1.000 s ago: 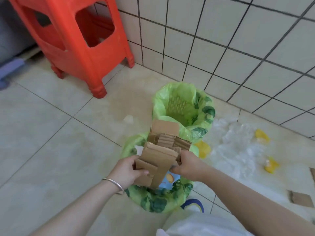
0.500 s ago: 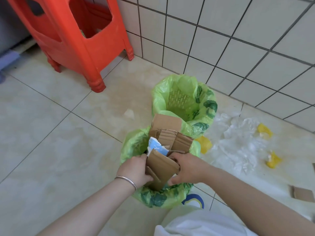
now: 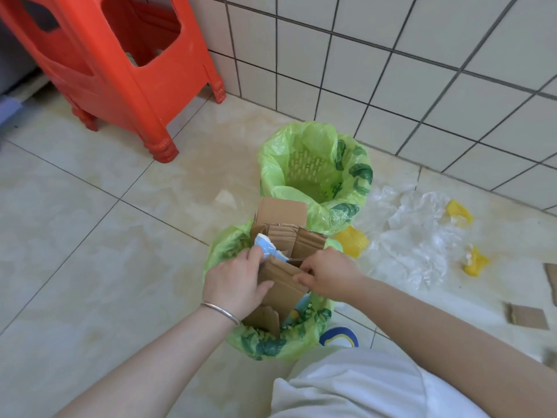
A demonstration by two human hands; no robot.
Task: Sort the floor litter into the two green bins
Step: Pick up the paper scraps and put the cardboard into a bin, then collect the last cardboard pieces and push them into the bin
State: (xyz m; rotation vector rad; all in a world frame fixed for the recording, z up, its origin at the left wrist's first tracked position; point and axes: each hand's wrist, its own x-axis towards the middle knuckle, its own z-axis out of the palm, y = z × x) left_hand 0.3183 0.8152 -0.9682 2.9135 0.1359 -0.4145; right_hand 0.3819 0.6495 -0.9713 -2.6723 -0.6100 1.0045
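Two bins lined with green bags stand by the tiled wall. The near bin [image 3: 265, 345] is stuffed with upright brown cardboard [image 3: 283, 233] and a blue-and-white paper [image 3: 266, 250]. My left hand [image 3: 235, 282] and my right hand [image 3: 327, 273] both grip a folded cardboard piece [image 3: 284, 289] that sits inside the near bin's mouth. The far bin [image 3: 313, 173] looks empty inside. Clear plastic film [image 3: 413, 236] and yellow scraps [image 3: 351, 241] [image 3: 458, 211] [image 3: 476, 262] lie on the floor to the right.
An orange plastic stool [image 3: 120, 64] stands at the back left. Loose cardboard bits [image 3: 526, 316] lie at the far right on the floor. The white tiled wall [image 3: 391, 70] runs behind the bins. My white-clad knee [image 3: 361, 387] is at the bottom.
Both hands have pushed the folded cardboard piece down from above the near bin into it. The blue-and-white paper has come into sight behind it.
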